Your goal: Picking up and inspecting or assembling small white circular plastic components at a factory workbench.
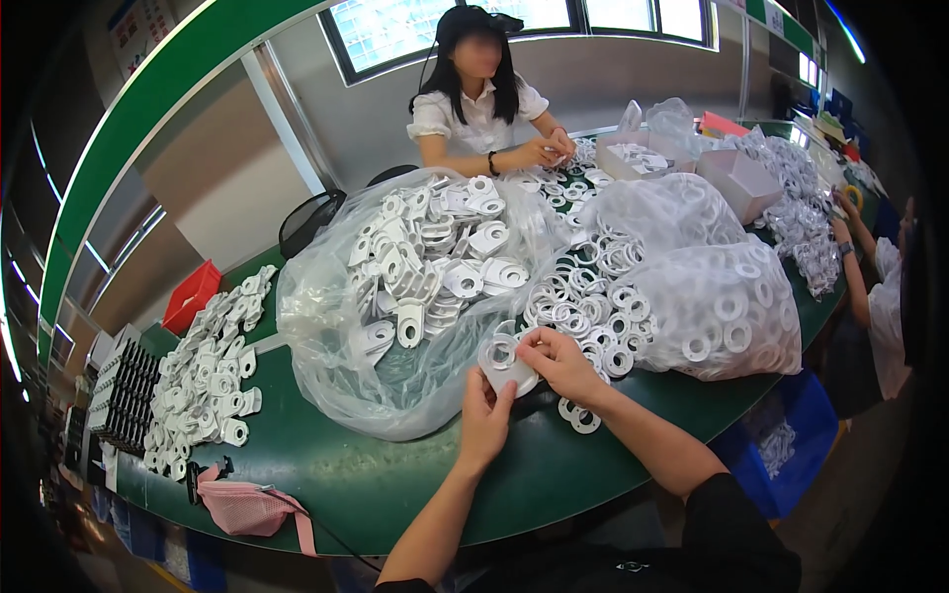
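A: Where is the flat white plastic piece with a round opening (512, 374)?
B: In both hands, above the near side of the green tabletop (386, 509). The left hand (484, 420) clasps its lower part, thumb on the face. The right hand (563, 368) has its thumb and fingers drawn together at the upper right edge.

A: Are all the fingers visible?
B: No. Some left fingertips are behind the piece, and the right fingers cover part of its rim.

A: What lies around it?
B: Loose white flat plastic rings (583, 306) just beyond. To the left, an open clear plastic bag (381, 420) holds white plastic parts with round holes (465, 282); to the right, a cloudy plastic bag (732, 296) blurs the rings inside.

A: Any writing?
B: The black shirt (593, 571) bears a small pale emblem, too small to make out. A pale wall poster (138, 35) at upper left has red marks, dim and unreadable.

A: And farther out?
B: A co-worker in a white blouse (470, 119) sits opposite; the small thing in those hands is unclear. At the right edge, another person (888, 316) is partly lost in the dark rim.
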A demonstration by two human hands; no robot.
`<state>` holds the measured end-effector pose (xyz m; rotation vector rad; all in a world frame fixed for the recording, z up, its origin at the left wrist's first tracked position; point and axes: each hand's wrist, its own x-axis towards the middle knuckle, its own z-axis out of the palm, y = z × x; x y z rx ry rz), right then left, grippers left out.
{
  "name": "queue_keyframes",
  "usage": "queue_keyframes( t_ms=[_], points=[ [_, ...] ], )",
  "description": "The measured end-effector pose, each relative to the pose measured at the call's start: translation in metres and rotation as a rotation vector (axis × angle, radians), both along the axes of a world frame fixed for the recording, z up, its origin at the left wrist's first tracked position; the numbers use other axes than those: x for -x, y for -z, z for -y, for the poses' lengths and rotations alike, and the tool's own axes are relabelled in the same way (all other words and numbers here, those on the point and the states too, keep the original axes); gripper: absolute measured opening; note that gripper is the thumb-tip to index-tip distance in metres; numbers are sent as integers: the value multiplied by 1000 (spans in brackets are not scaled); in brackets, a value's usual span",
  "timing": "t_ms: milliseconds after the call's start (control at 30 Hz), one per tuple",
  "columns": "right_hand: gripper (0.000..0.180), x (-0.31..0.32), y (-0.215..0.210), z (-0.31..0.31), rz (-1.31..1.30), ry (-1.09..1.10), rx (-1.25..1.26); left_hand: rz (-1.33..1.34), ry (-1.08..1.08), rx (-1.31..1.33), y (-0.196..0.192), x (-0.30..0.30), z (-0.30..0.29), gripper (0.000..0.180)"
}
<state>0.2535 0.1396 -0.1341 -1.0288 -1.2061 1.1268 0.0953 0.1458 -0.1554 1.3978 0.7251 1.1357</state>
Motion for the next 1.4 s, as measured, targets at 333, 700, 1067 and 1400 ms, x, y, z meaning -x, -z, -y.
queue_keyframes(
  t_ms=[333,700,1067,1400],
  points=[
    [40,2,4,4,410,256,-40,-462,-123,-296,-15,3,12,33],
    [23,-3,-6,4,398,30,-72,-157,-296,50,-35,71,-49,21],
    [19,-10,-17,6,780,148,-339,-118,-1014,-43,-102,231,-166,68],
    [19,-10,-1,2,850,129,-389,-720,-491,-600,-52,89,-266,62]
  ],
)
